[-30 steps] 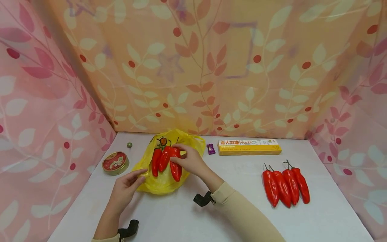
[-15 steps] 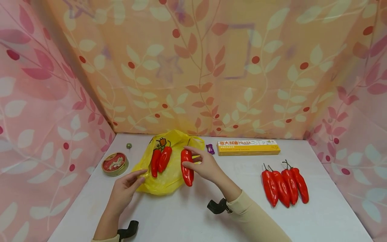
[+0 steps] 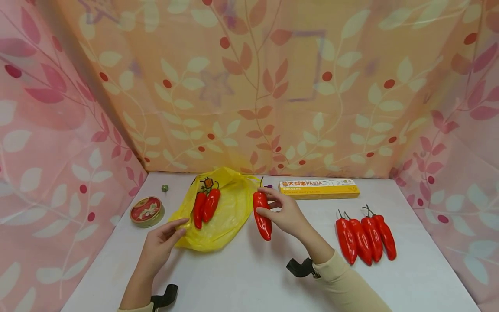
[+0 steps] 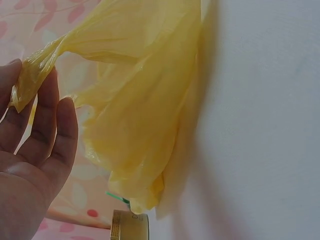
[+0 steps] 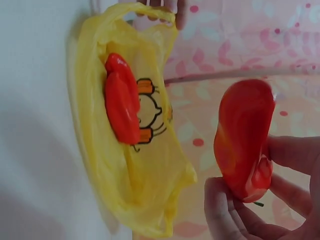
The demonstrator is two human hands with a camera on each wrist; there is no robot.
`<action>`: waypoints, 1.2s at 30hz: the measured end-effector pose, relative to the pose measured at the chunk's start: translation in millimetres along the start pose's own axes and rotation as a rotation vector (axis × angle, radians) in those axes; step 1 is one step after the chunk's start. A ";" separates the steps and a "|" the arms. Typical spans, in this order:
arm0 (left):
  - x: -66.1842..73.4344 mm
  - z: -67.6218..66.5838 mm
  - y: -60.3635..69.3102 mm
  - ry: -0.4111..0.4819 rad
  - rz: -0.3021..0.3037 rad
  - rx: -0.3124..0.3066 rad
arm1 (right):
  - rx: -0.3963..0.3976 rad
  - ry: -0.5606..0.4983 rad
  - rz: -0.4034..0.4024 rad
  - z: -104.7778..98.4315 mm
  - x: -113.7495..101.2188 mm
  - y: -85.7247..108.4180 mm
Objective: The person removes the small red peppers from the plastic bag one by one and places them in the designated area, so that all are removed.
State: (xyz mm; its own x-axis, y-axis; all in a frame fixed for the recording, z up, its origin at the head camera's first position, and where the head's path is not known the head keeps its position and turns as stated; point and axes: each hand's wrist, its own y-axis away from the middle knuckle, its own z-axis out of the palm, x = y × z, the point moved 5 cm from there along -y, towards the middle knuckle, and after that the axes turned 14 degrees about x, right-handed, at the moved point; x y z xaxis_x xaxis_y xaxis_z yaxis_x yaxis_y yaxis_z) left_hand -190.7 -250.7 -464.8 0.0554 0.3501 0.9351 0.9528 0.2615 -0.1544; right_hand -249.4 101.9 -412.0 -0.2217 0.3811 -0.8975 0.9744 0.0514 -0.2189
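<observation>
A yellow plastic bag (image 3: pixel 230 216) lies spread on the table, with two red chili peppers (image 3: pixel 212 205) on it. At its left edge my left hand (image 3: pixel 159 247) pinches the bag; in the left wrist view the gathered plastic (image 4: pixel 32 75) sits between thumb and fingers. My right hand (image 3: pixel 287 216) grips another red chili pepper (image 3: pixel 262 216) near its stem end, just right of the bag and above the table. The right wrist view shows this held pepper (image 5: pixel 245 140) close up, apart from the bag (image 5: pixel 90 110).
Several red chili peppers (image 3: pixel 366 238) lie in a row at the right. A pasta box (image 3: pixel 319 190) stands at the back. To the left are a round red-lidded tin (image 3: pixel 146 211) and a small green ball (image 3: pixel 165 188). A purple wrapper is mostly hidden behind my right hand.
My right hand has lifted one chili pepper off the bag and carried it right, past the bag's edge. My left hand has stayed at the bag's left edge.
</observation>
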 end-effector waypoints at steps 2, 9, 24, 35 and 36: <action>-0.1 0.3 -0.2 0.011 0.016 0.002 | 0.012 0.026 0.000 -8.1 4.8 1.7; 0.7 1.5 -1.8 0.038 0.042 -0.004 | 0.059 0.083 0.019 -39.2 22.4 10.4; -1.3 1.9 -2.1 0.045 0.062 0.002 | 0.152 0.232 0.058 -94.5 57.5 28.8; -3.5 -0.3 -2.0 0.021 0.040 0.008 | 0.146 0.417 0.047 -123.9 78.9 46.0; -3.5 -0.5 -2.0 0.019 0.039 0.010 | 0.151 0.442 0.045 -126.0 81.3 47.8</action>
State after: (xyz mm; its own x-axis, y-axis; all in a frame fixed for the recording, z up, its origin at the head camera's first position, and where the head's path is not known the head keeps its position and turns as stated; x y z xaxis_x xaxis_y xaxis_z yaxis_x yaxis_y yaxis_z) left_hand -192.7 -253.0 -467.5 0.0981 0.3427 0.9343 0.9468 0.2571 -0.1937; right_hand -216.2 251.6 -447.2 -0.1105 0.7385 -0.6651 0.9590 -0.0965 -0.2665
